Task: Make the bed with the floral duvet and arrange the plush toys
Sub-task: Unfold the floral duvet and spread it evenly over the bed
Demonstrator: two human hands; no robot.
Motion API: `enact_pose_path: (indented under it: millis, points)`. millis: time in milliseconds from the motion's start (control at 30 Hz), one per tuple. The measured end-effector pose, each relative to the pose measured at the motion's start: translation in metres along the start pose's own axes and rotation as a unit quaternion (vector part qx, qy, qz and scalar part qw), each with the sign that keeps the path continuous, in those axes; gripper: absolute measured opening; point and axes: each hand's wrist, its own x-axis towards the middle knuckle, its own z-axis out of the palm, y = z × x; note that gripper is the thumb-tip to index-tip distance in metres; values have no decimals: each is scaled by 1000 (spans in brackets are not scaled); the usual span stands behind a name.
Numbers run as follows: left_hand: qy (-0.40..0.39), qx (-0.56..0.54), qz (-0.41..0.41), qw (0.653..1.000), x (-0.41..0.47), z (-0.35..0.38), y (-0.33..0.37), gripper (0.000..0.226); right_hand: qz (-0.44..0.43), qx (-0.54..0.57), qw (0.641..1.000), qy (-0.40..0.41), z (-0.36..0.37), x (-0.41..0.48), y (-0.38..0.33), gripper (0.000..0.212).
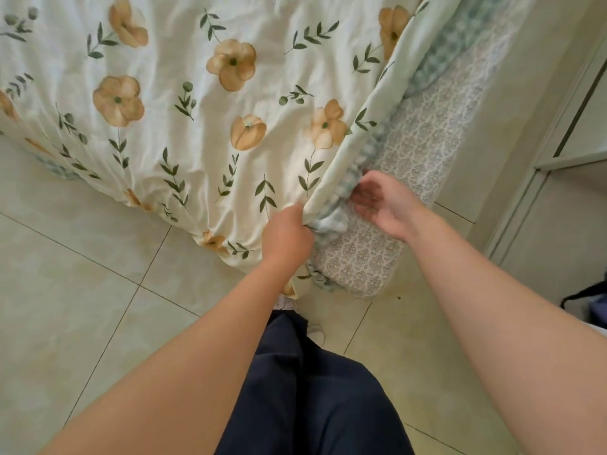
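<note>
The floral duvet (203, 103), cream with tan flowers and green leaves, covers the bed and hangs over its foot corner. My left hand (287, 236) grips a bunched fold of the duvet at that corner. Just right of it, my right hand (381, 205) hovers with relaxed fingers and holds nothing, close to the duvet's ruffled blue-green edge (331, 221). The mattress side (423, 142), in a grey patterned cover, shows below the lifted edge. No plush toys are in view.
Pale tiled floor (82, 290) surrounds the bed corner. A light cabinet or wardrobe (565, 178) stands to the right, leaving a narrow gap along the bed. A dark bag (591, 300) lies at the right edge. My dark trousers (308, 389) are below.
</note>
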Motion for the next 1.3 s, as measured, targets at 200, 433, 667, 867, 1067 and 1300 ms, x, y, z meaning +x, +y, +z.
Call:
enact_pose_path:
  millis: [200,433,667,867,1067,1300]
  points:
    - [48,10,16,999,-24,16,8,22,16,-29,999,-34,5,13,-17,40]
    - [128,-25,-41,991,-36,35,31,41,93,-41,991,-91,-21,12,-13,42]
    - [317,41,-121,940,-36,66,53,22,119,-89,983,-112,-65,-29,-16,21]
    - [413,11,-234,880,-85,111,55,28,86,-126,976,-158,-101,-56,-33,19]
    - [260,-38,-191,946,-136,165,41,38,89,-236,958,-136,-116,-35,-23,15]
    - [-13,7,-185,983,-106,140,51,36,36,-569,821,-5,-128,-3,-18,29]
